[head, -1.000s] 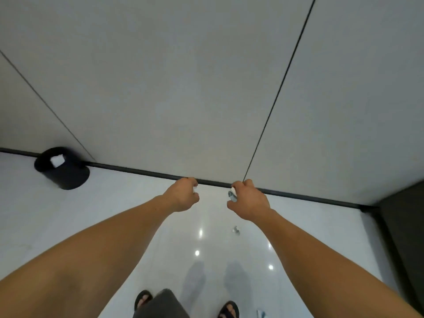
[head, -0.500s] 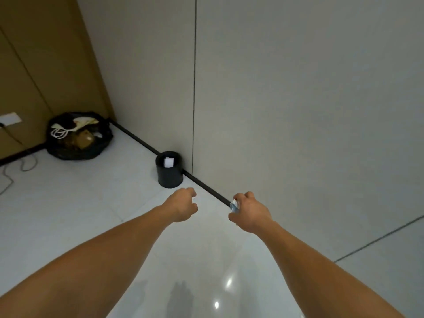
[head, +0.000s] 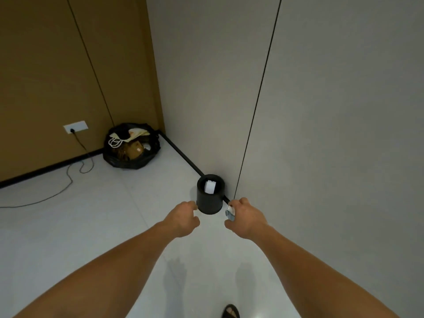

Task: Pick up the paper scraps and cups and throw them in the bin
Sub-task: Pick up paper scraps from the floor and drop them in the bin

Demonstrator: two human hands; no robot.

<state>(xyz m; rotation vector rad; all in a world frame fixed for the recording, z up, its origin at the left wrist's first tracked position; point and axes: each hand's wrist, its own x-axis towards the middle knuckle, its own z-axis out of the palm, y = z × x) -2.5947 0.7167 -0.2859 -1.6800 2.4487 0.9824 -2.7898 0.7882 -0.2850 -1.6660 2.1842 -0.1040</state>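
Right hand (head: 246,218) pinches a small crumpled scrap (head: 230,212), white with a blue-grey patch, between thumb and forefinger, just right of the bin (head: 210,201) as I see it. Left hand (head: 183,220) has its fingers curled and palm turned away; I cannot tell if it holds anything. Bin is black and round, on the floor (head: 103,226) against the wall (head: 321,134), with one white paper (head: 210,187) already inside. My read: the scrap is near weightless, soft, crushable, not fragile. A fingertip pinch on its bulk is enough, but it may flutter on release, so I'd let go right over the opening. No brand or writing legible on scrap or bin. Black bag (head: 132,149) of rubbish sits in the far corner.
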